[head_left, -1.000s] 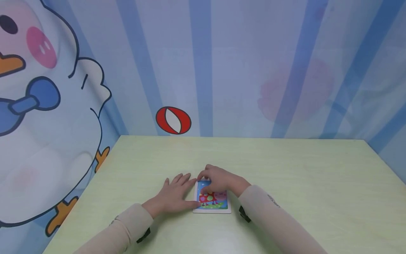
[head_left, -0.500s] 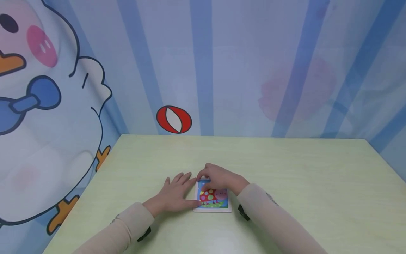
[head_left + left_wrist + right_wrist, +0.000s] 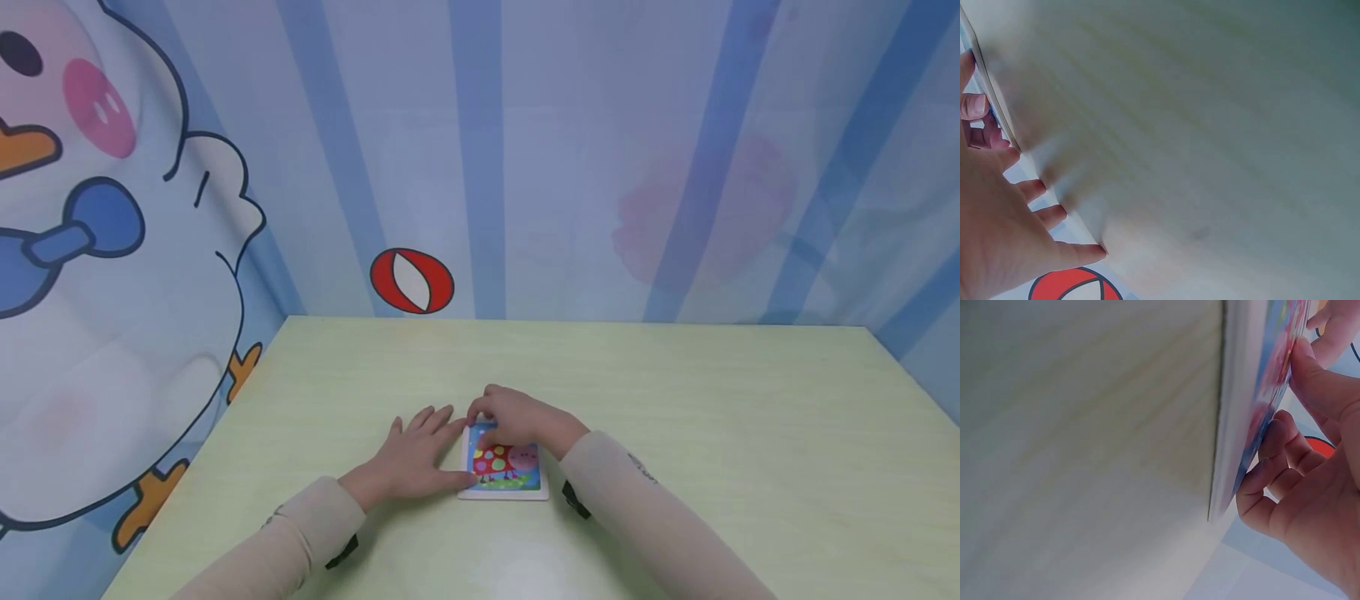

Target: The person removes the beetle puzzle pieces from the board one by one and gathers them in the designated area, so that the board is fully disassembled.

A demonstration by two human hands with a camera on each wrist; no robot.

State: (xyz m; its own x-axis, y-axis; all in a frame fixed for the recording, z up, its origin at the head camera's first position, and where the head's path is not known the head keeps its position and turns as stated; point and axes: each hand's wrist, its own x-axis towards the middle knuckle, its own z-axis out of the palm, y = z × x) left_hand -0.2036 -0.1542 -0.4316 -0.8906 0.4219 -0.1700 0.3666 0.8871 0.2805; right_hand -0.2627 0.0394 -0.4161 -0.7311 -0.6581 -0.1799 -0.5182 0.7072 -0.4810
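Note:
A square picture board (image 3: 517, 481) with a pale border and a red spotted ladybug on blue and green lies flat on the table. My left hand (image 3: 412, 462) rests at its left side, fingers spread and straight, the thumb over the lower left edge and the index fingertip at the upper left corner. From the right, my right hand (image 3: 517, 418) reaches over the board's upper part. Its bent fingers are at the top left and its thumb is on the picture. In the right wrist view, curled fingertips and the thumb (image 3: 1310, 369) touch the board's printed face.
The pale green table (image 3: 712, 433) extends around the board on all sides. Behind it hangs a blue striped backdrop (image 3: 562, 167) with a printed red and white ball (image 3: 412, 281). A large printed white bird (image 3: 97, 375) covers the left side.
Both hands stay at the same places on the board. The right thumb has shifted up very slightly, so more of the ladybug shows. The head view has tilted a little.

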